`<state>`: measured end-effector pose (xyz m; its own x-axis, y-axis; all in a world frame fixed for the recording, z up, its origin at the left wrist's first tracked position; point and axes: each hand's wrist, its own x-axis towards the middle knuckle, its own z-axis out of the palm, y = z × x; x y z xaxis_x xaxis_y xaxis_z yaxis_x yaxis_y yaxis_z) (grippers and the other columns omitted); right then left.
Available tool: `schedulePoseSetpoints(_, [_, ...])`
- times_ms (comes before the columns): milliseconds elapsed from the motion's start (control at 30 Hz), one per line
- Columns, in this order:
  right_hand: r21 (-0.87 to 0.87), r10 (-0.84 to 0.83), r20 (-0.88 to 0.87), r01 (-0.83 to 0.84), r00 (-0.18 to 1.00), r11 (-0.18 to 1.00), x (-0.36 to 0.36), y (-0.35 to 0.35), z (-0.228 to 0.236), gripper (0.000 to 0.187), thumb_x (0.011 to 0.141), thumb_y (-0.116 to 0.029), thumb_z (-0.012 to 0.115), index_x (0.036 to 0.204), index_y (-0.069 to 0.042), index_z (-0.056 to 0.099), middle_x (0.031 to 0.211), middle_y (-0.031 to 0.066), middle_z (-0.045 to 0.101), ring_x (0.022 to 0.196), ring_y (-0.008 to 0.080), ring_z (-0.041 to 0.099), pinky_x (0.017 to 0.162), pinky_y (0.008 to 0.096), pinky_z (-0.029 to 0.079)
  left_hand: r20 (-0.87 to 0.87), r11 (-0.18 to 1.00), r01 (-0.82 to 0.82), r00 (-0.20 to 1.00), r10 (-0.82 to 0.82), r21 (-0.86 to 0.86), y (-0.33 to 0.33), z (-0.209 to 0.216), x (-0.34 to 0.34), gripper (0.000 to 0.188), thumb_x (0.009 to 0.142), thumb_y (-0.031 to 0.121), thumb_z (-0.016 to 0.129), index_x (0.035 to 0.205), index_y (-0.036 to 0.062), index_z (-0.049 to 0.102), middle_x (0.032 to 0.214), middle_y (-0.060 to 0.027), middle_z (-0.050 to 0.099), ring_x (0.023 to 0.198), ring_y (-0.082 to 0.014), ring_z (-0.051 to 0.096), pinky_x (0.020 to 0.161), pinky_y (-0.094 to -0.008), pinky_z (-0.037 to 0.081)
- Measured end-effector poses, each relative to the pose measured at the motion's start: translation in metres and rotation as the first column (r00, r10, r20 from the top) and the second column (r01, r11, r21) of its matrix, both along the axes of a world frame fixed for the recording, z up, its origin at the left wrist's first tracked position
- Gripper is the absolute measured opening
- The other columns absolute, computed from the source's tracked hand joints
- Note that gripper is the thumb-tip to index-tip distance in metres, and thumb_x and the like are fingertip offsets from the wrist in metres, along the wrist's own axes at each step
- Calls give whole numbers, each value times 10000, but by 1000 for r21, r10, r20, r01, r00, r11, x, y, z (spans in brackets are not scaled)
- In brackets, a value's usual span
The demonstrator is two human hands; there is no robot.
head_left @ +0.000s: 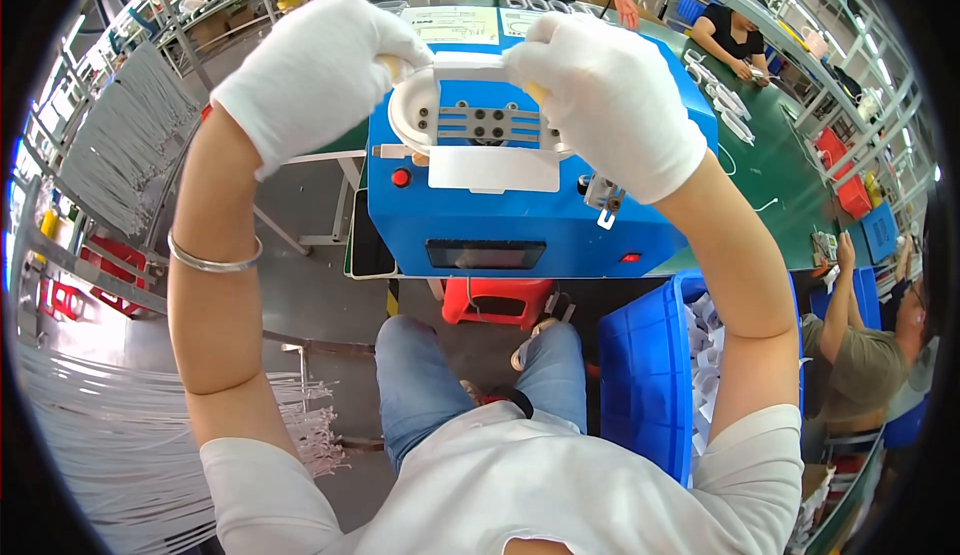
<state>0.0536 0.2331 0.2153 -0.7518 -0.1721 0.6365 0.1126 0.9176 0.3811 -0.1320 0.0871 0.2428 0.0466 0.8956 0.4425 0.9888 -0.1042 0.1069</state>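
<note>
**Kid:** On the left, what are all those white strings?

**Worker:** Bundles of white cables [130,145] hang on a rack by the grey floor [300,285]. More white cables [120,425] lie lower down, near my left arm.

**Kid:** And what is the big room like?

**Worker:** It is a bright workshop. A long green worktop [770,165] runs off to the right, and other people sit along it.

**Kid:** What is in front of you?

**Worker:** A blue machine [500,205] stands at the near edge of the worktop. It has a red button [401,177] on the left, a dark screen low down and a white plate in the middle.

**Kid:** What are your hands doing?

**Worker:** My left hand [315,75] and my right hand [610,95] wear white gloves. They are apart, one on each side. Each is closed on one end of a white cable loop [420,105], which sits on top of the machine around a grey block with holes.

**Kid:** Is there room to move?

**Worker:** Open floor lies to the left of the machine. On the right it is tight, because a blue bin [645,375] sits just beside my knee.

**Kid:** Any papers?

**Worker:** White sheets [455,23] with print lie flat behind the machine. Small white slips [705,355] fill the blue bin. Far right there are a red box [845,175] and a blue box [880,230].
</note>
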Motion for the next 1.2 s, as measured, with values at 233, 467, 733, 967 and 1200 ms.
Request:
schedulePoseSetpoints(233, [-529,-5,281,159,960,834,0,3,15,318,672,-129,715,975,-79,631,905,96,616,818,268,601,744,336,509,50,957,-47,998,34,286,16,-38,22,175,827,145,607,961,52,670,884,-140,633,764,-291,620,707,-356,498])
schedulePoseSetpoints(467, [-961,126,133,97,983,259,-13,34,-1,482,942,-465,477,1130,-39,601,938,57,648,891,142,603,810,274,489,103,890,41,990,-97,453,27,-51,18,113,751,56,655,860,36,682,847,-107,616,754,-258,607,705,-318,498])
schedulePoseSetpoints(733, [-885,242,30,-87,970,457,-10,11,2,211,916,-217,571,1021,-49,645,877,33,624,819,115,569,759,230,463,-42,790,-52,994,98,610,29,-49,18,301,738,57,679,1032,54,613,854,-116,637,754,-286,615,726,-365,495])
schedulePoseSetpoints(967, [-647,240,18,-171,971,743,-5,4,7,117,824,12,612,931,-10,655,880,30,589,785,134,564,734,244,468,242,979,-81,970,34,187,27,-48,18,309,737,44,681,1022,76,566,869,-123,651,777,-254,642,678,-319,514])
schedulePoseSetpoints(1200, [-491,257,-23,-235,966,839,-9,9,6,208,767,60,607,958,-13,644,841,72,569,728,161,562,673,279,471,222,954,-56,975,-12,295,27,-51,16,266,741,16,663,986,50,565,876,-122,655,752,-228,650,663,-316,530])
